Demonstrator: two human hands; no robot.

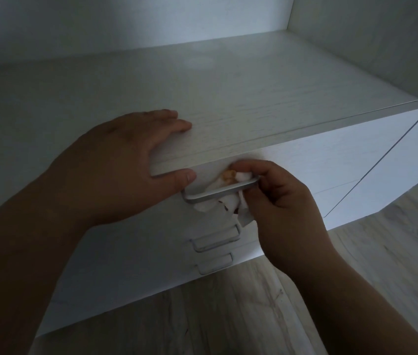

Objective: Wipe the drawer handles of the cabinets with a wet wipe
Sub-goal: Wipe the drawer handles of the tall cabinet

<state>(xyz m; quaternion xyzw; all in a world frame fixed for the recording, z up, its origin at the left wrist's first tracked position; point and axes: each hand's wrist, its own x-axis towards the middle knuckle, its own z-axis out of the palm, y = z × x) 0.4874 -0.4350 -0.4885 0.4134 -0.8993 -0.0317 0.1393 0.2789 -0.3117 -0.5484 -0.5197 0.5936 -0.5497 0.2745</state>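
Observation:
A white cabinet [228, 103] has three stacked drawers, each with a silver bar handle. My right hand [279, 208] grips a stained white wet wipe [218, 204] wrapped around the right part of the top handle [210, 194]. My left hand [126, 165] rests flat on the cabinet top, its thumb hooked over the front edge just above the handle's left end. The middle handle [215, 239] and the bottom handle [215, 265] sit below, untouched.
A side panel [356, 34] rises at the right of the cabinet top and a back wall [126, 19] stands behind it. Another white cabinet front [395, 162] adjoins at the right. Light wood-grain floor [228, 316] lies below.

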